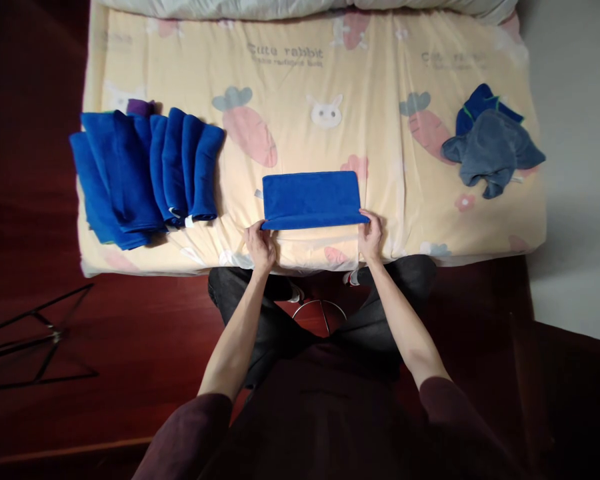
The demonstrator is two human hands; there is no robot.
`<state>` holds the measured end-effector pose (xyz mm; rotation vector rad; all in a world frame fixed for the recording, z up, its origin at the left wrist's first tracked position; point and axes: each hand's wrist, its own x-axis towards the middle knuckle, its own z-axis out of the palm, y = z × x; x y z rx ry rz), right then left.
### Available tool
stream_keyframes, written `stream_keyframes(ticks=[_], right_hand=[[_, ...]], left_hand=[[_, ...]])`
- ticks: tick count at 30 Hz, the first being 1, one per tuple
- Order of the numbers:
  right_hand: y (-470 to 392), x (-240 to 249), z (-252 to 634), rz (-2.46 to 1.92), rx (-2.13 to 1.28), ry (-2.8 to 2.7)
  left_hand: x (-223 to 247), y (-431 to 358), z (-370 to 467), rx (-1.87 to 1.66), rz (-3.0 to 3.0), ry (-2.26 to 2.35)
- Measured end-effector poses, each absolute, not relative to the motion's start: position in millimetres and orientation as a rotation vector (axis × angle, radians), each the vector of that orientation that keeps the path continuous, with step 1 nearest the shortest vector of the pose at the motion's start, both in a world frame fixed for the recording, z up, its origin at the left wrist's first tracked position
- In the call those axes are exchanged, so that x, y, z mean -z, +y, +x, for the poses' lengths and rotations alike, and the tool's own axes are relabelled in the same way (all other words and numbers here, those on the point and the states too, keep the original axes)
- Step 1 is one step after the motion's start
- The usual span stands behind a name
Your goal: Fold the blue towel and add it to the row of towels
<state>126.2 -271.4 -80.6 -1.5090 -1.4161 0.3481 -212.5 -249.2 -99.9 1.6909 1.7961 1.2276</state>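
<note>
A blue cloth lies flat as a wide rectangle near the front edge of the bed, its near edge turned over in a narrow strip. My left hand pinches the left end of that strip, fingers closed on the fabric. At the right end my right hand grips the same strip between thumb and fingers. Both hands rest low, close to the sheet.
Several rolled or folded blue cloths lie on the left of the patterned bed sheet. A crumpled grey cloth overlaps a dark blue one at the right. A black metal stand is on the floor at left.
</note>
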Motion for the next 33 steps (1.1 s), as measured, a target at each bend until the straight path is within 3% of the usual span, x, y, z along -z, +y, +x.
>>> stream_keyframes(ticks=[33], right_hand=[[-269, 81, 117, -1.633, -0.453, -1.178]], left_hand=[[93, -250, -206, -1.103, 1.641, 2.025]])
